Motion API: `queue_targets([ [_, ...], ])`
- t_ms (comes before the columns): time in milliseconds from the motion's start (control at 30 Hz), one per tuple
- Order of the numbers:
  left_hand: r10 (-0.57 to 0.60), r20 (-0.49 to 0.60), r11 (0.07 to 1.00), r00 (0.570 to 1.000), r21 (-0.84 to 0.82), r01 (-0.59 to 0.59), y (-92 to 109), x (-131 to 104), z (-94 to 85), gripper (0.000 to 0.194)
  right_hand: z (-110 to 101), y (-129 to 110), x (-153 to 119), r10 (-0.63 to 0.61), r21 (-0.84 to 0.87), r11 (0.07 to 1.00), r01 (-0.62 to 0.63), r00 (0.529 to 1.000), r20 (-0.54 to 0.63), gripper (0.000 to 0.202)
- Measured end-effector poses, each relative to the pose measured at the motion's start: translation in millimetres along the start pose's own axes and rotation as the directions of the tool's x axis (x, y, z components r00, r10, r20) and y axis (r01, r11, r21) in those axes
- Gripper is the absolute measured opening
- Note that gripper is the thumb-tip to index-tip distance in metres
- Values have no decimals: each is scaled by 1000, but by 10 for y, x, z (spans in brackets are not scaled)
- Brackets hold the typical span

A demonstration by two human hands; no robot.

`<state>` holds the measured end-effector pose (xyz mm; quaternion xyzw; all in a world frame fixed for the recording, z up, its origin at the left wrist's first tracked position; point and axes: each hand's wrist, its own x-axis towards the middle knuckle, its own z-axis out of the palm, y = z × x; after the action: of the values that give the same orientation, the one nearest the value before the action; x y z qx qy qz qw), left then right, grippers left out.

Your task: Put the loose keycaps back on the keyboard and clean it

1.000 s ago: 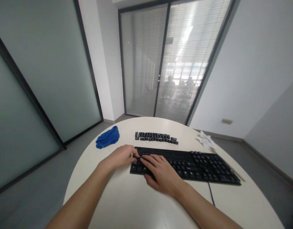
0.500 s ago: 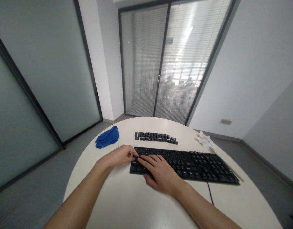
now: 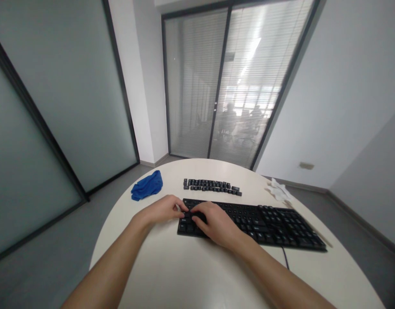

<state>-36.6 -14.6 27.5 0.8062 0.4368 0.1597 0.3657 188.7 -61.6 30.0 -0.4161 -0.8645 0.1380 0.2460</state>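
Note:
A black keyboard lies on the table, its upper rows on the left showing no keycaps. At its left end my left hand is closed, thumb and forefinger curled together over the keys. My right hand is bent over the left part of the keyboard, its thumb and forefinger drawn close beside the left fingertips. Whatever is between the fingertips of either hand is too small to make out. Behind the keyboard, loose black keycaps stand in two rows.
A crumpled blue cloth lies at the back left of the round white table. White crumpled tissue is at the back right, with a thin pale stick along the keyboard's far right side. A cable runs toward me.
My right hand has gone from lying with fingers stretched over the keys to a curled pinch. The left hand stays at the keyboard's left end. The view has shifted slightly.

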Motion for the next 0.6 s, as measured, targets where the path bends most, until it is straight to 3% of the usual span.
queue_targets([
  [167, -9, -37, 999, 999, -41, 7, -50, 23, -5, 26, 67, -54, 234, 91, -55, 995, -89, 995, 41, 16],
  [367, -26, -18, 988, 999, -152, 23, -134, 44, -1, 28, 163, 62, 293, 129, 146, 980, -136, 990, 57, 19],
  [600, -30, -14, 987, 999, -159, 27, -85, 26, -5, 28, 175, 122, 289, 134, 214, 966, -145, 989, 65, 15],
])
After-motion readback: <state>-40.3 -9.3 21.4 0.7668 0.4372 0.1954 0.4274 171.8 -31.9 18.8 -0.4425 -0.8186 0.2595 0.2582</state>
